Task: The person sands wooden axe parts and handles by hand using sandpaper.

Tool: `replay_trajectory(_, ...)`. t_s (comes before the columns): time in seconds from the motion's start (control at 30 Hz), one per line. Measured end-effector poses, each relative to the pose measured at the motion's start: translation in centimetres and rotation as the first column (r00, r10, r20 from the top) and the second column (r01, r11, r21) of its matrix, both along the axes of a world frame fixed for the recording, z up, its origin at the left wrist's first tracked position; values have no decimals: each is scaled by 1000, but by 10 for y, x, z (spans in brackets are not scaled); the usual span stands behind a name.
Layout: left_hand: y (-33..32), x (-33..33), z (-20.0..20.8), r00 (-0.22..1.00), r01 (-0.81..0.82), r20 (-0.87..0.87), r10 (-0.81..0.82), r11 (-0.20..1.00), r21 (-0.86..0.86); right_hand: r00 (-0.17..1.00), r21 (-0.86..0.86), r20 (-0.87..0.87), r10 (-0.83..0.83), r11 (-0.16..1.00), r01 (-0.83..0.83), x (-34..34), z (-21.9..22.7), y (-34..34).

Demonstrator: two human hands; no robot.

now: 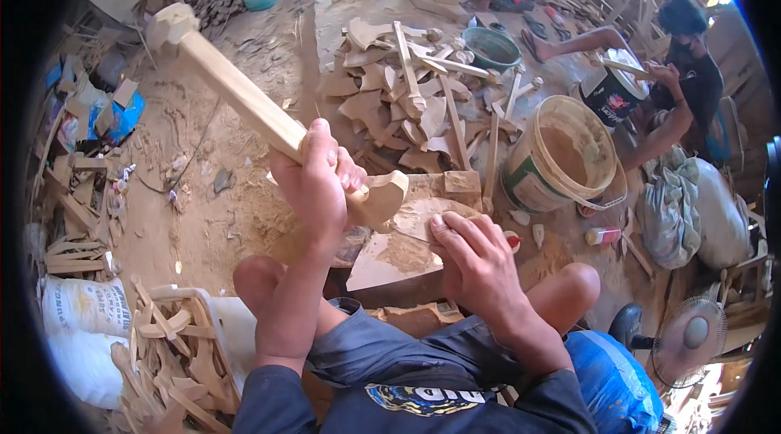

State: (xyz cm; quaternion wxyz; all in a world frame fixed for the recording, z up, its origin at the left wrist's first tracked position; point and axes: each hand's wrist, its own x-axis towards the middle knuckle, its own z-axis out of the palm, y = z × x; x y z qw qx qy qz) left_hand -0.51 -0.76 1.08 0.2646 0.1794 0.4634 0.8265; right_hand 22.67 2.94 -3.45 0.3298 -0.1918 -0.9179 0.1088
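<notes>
My left hand [313, 190] is wrapped round a long pale piece of carved wood [240, 92]. The piece slants up to the far left and ends there in a thick faceted knob; its near end flares into a curved shape. Beside that near end, my right hand [480, 259] is closed, thumb and fingers pressed together. A thin dark sliver, perhaps a blade, shows between its fingers and the wood, but the fist hides the rest. Below both hands lies a pale work board [390, 261] dusted with wood powder, in front of my knees.
Beyond the board lies a heap of cut wooden pieces [374, 104]. A large dusty bucket [561, 153] stands right of it. At lower left is a white bin [236, 332] of wood parts; at lower right, a fan [691, 332]. A co-worker [687, 68] sits far right holding wood.
</notes>
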Motion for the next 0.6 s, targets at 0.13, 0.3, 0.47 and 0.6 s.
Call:
replay_trajectory(0.13,1,3,9,992,5,123,-4,1000,-7,999,51,35,13,999,-15,16,16,18)
replay_trajectory(0.3,0,-8,1,988,42,148,-39,999,-17,991,-20,-117,61,998,-63,18,14,21)
replay_trajectory(0.47,1,-7,0,981,61,186,-63,998,19,982,-21,-121,146,988,-150,6,3,5)
replay_trajectory(0.6,-1,-8,-2,983,81,165,-81,997,2,988,23,-63,140,990,-138,7,14,4)
